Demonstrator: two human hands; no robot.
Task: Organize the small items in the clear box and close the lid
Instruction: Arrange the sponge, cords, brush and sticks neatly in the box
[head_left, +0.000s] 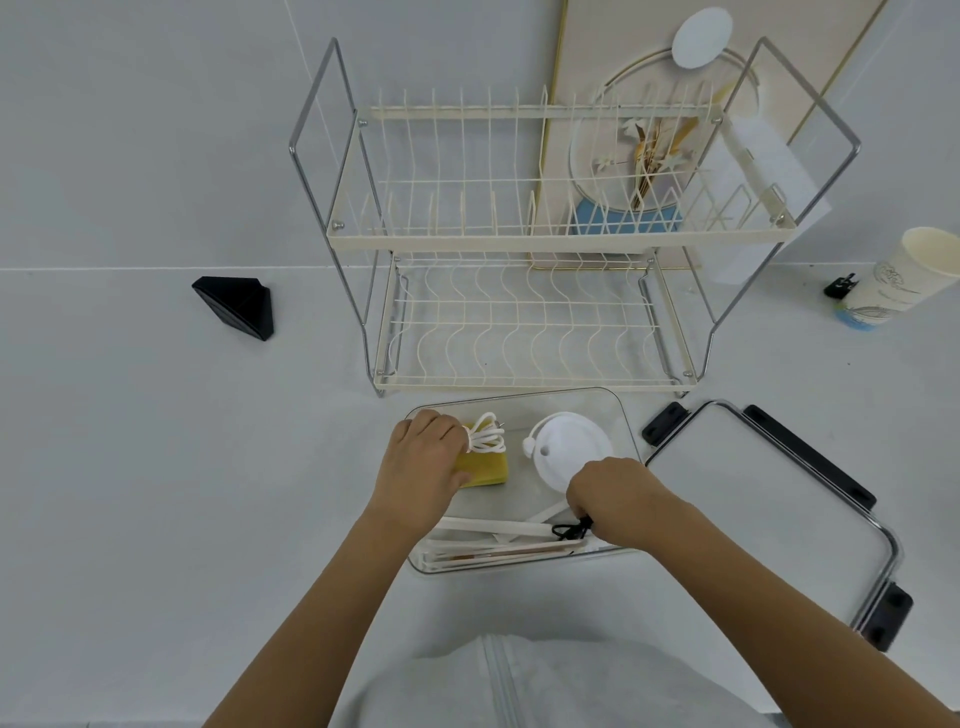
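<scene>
Inside clear box (618, 415), hands grip cord (485, 436), clip (571, 530)

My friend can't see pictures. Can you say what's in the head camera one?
A left hand holds a white cord over a yellow sponge in a clear box; the right hand pinches a black clip. The lid lies beside it.
</scene>
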